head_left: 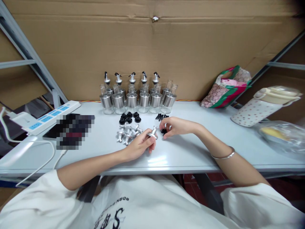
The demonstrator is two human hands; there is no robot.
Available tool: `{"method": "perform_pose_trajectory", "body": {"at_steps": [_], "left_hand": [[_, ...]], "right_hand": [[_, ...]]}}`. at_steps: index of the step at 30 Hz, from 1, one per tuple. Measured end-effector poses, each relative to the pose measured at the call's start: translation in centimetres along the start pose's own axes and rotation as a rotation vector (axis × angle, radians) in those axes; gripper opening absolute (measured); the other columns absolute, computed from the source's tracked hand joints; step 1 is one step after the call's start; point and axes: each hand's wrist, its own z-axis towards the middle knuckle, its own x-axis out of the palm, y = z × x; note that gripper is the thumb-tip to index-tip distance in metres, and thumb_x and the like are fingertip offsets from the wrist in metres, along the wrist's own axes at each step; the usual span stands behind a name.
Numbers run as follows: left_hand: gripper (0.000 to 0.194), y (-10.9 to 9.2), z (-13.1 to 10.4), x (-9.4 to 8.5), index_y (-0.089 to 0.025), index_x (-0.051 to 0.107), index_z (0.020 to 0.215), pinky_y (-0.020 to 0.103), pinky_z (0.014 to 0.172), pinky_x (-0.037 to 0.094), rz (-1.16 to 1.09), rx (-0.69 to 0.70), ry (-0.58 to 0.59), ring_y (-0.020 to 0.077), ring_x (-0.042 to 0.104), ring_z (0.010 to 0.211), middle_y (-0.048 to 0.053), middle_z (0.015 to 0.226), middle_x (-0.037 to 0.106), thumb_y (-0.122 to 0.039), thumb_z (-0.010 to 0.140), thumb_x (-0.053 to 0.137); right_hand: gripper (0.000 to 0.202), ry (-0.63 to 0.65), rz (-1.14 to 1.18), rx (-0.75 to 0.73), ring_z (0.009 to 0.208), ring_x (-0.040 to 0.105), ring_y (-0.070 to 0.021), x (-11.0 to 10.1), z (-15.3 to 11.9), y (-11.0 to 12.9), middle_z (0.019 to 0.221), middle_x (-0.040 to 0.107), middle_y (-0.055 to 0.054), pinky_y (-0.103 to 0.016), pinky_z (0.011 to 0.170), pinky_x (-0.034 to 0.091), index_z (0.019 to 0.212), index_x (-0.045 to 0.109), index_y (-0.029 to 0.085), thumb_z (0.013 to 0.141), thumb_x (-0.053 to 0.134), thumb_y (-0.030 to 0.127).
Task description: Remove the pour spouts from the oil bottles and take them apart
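My left hand (142, 143) holds a silver pourer top (152, 133) near the table's front middle. Just right of it, my right hand (172, 126) is curled over small black parts (164, 131) on the table; its fingers are bent, and whether they pinch one is unclear. Behind that hand lie several thin black pieces (162, 117). Silver pourer tops (128, 132) form a pile left of my left hand, with black ribbed stoppers (129, 120) behind them. Farther back stand rows of glass and steel bottles (132, 101), the rear ones fitted with pourers (132, 77).
At the left are a power strip (51, 117), a white cable (51, 152) and a dark phone, partly blurred. A patterned bag (224, 90), a dotted tumbler (259, 108) and a clear plastic bag with yellow contents (283, 136) occupy the right. Cardboard (152, 47) rises behind.
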Motion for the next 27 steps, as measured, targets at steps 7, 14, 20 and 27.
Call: {"method": "perform_pose_trajectory", "body": {"at_steps": [7,14,20,27], "left_hand": [[0.045,-0.1,0.0,0.0,-0.017,0.043,0.092,0.024,0.059,0.038,0.001,0.002,0.005,0.0081,0.048,0.054,-0.005,0.063,0.05,-0.062,0.085,0.043],[0.043,0.1,0.0,-0.1,-0.017,0.043,0.091,0.024,0.059,0.037,-0.008,0.005,0.005,0.008,0.048,0.054,-0.005,0.063,0.05,-0.06,0.086,0.044],[0.045,0.1,0.0,-0.1,-0.017,0.043,0.091,0.024,0.059,0.037,-0.008,0.004,0.001,0.008,0.047,0.054,-0.005,0.062,0.05,-0.062,0.084,0.045],[0.045,0.0,0.0,0.0,-0.017,0.043,0.092,0.024,0.059,0.038,0.002,-0.005,0.005,0.008,0.048,0.054,-0.005,0.064,0.05,-0.062,0.085,0.044]], "right_hand": [[0.025,0.004,-0.052,-0.071,0.067,0.055,-0.0145,0.2,0.1,0.2,0.081,0.062,-0.004,-0.027,0.064,0.044,0.085,0.067,0.014,0.072,0.066,0.035],[0.026,-0.005,-0.071,-0.09,0.067,0.054,-0.0138,0.2,0.0,0.8,0.083,0.061,-0.005,-0.026,0.064,0.043,0.087,0.067,0.013,0.072,0.067,0.035],[0.022,-0.042,-0.137,-0.101,0.067,0.053,-0.014,0.8,0.0,1.3,0.082,0.061,-0.007,-0.026,0.063,0.041,0.084,0.065,0.013,0.079,0.06,0.034],[0.012,-0.032,-0.136,-0.106,0.065,0.051,-0.0126,0.7,0.0,1.3,0.078,0.06,-0.004,-0.025,0.062,0.04,0.079,0.066,0.015,0.078,0.057,0.023]]}}
